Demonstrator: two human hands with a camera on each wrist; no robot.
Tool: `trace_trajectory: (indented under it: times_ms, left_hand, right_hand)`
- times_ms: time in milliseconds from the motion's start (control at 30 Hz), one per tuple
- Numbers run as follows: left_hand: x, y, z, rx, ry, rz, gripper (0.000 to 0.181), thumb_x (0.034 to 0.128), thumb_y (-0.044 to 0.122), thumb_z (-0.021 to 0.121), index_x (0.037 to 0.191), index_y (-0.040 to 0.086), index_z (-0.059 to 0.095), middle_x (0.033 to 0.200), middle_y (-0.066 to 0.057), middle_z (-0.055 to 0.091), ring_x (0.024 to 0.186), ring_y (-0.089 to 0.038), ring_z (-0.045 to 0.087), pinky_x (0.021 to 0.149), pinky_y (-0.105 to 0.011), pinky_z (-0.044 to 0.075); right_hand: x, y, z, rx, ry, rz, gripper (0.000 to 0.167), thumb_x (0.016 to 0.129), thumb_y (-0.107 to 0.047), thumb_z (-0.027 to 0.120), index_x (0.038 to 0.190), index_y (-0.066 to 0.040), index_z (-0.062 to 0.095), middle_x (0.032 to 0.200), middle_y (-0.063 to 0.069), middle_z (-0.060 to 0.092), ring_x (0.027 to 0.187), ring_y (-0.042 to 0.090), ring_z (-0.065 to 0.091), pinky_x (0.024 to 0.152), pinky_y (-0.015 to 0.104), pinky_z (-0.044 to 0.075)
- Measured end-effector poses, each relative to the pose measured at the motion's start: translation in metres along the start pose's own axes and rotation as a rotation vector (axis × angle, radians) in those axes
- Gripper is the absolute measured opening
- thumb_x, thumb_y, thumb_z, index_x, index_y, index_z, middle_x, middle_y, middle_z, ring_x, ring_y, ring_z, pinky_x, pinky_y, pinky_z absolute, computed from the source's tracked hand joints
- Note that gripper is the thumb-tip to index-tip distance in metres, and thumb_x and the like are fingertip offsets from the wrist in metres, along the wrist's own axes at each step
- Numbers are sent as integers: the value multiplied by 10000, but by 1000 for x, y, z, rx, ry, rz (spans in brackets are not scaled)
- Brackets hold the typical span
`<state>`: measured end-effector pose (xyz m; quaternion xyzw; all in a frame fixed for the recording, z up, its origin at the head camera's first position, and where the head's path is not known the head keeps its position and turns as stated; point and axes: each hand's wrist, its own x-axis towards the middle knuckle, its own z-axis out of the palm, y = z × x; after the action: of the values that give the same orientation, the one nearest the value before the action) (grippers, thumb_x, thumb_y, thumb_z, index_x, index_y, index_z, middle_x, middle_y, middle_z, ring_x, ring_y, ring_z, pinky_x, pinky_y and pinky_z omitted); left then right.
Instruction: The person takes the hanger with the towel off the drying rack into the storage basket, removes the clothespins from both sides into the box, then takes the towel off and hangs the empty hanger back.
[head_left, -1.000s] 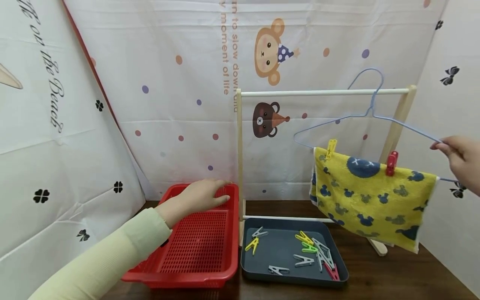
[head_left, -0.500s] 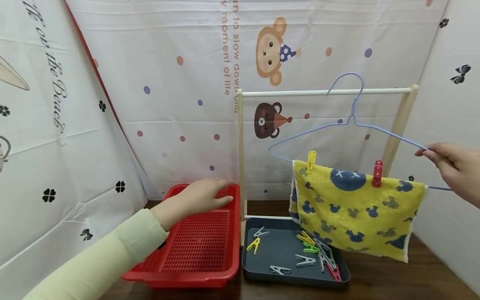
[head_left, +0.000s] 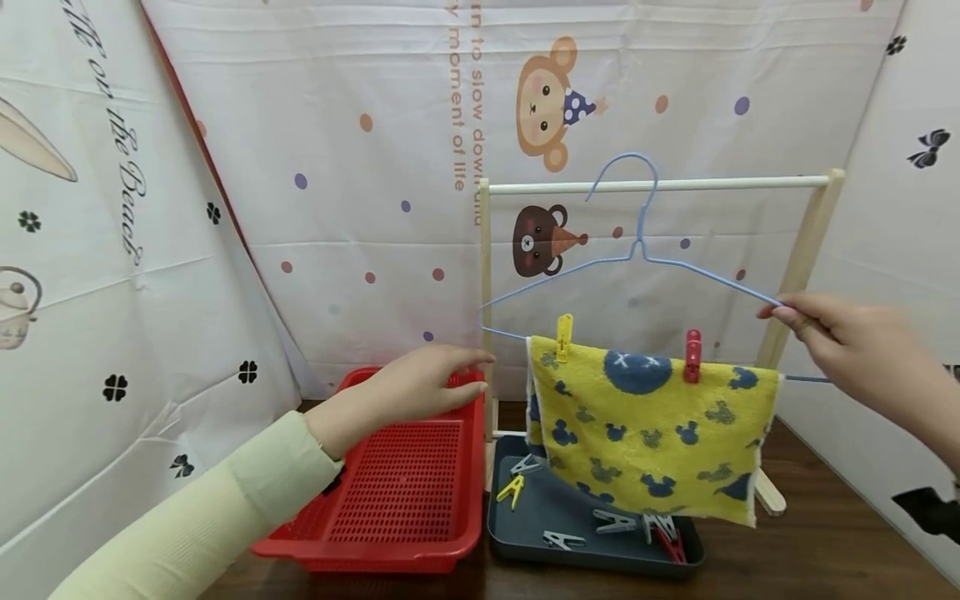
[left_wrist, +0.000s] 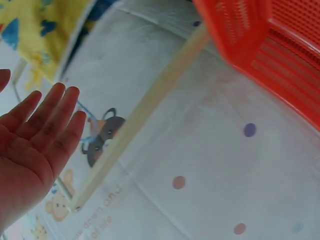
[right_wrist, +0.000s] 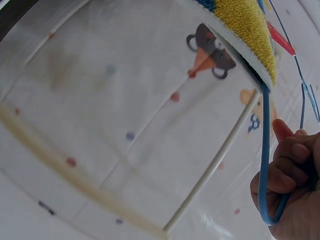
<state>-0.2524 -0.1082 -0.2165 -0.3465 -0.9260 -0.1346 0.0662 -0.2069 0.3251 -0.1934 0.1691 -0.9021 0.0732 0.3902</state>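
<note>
My right hand pinches the right shoulder of a blue wire hanger; in the right wrist view its fingers curl round the wire end. Over the hanger's lower bar a yellow towel with blue mouse prints hangs folded, held by a yellow clip and a red clip. The hanger's hook stands in front of the rack's white rail; whether they touch I cannot tell. My left hand is above the red basket, fingers extended, holding nothing, left of the towel.
A red basket stands at the left of the brown table. Beside it a dark grey tray holds several loose clips, partly covered from view by the towel. The rack's wooden left post rises between my left hand and the hanger.
My right hand has carried the hanger and towel leftward, and the towel now hangs in front of the tray. My left hand has shifted slightly right, still empty.
</note>
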Motion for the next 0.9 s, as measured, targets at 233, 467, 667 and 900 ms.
trace_trajectory:
  times_ms: [233, 467, 667, 900]
  left_hand:
    - [5, 15, -9, -172, 11, 45, 435, 1048, 295, 589, 1454, 137, 583, 1236, -43, 737, 1149, -184, 688, 1009, -393, 572]
    - [21, 35, -15, -312, 58, 79, 401, 1054, 284, 577, 1430, 151, 613, 1228, -42, 749, 1132, -168, 700, 945, -290, 576]
    - [38, 47, -17, -504, 63, -6, 450, 1055, 309, 564, 1483, 170, 558, 1324, -66, 721, 1214, -173, 690, 1044, -338, 552]
    - [49, 52, -15, -695, 111, -128, 444, 1065, 306, 557, 1470, 125, 566, 1303, -113, 725, 1115, -223, 744, 1010, -351, 578]
  right_hand:
    - [12, -30, 19, 123, -30, -35, 210, 1050, -23, 514, 1108, 22, 710, 912, 249, 741, 545, 7, 235, 456, 231, 260]
    - [30, -60, 39, 224, -71, -40, 225, 1062, -64, 516, 1080, 8, 729, 807, 145, 701, 566, 40, 293, 499, 228, 293]
    - [42, -87, 51, 316, -195, 52, 286, 1093, -174, 482, 1082, -26, 726, 738, 43, 543, 609, 129, 358, 532, 254, 319]
    - [55, -115, 62, 393, -261, 99, 304, 1094, -213, 487, 1082, -18, 720, 753, 70, 537, 638, 179, 394, 567, 290, 332]
